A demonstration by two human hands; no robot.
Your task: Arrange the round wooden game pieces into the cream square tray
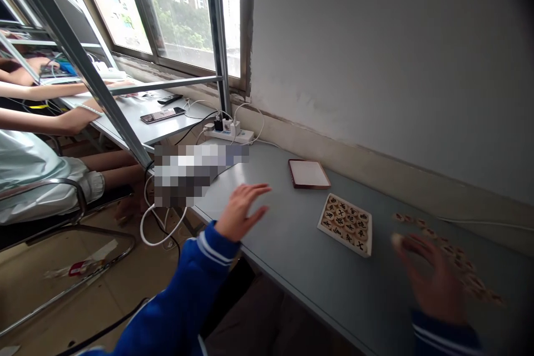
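Note:
My left hand (242,212) hovers over the near side of the desk, its fingers stretched out and nothing in them. A shallow box (322,229) lies right of it, packed with round wooden Chinese chess pieces (349,220) bearing dark characters. My right hand (436,278) is to the right of that box. Its thumb and fingers pinch a pale Chinese chess piece (396,240) at their tips, though the view is dim and slightly blurred. Beyond and beside this hand, loose chess pieces (461,261) lie in a scattered row. Behind the full box sits a box lid (309,173) with a dark red rim.
A grey desk (275,233) runs along the wall. At its far left corner are a power strip (231,134) with cables and a pixelated patch. Metal frame bars (100,83) divide it from another desk with a phone (162,115), where a person's arms (50,117) rest.

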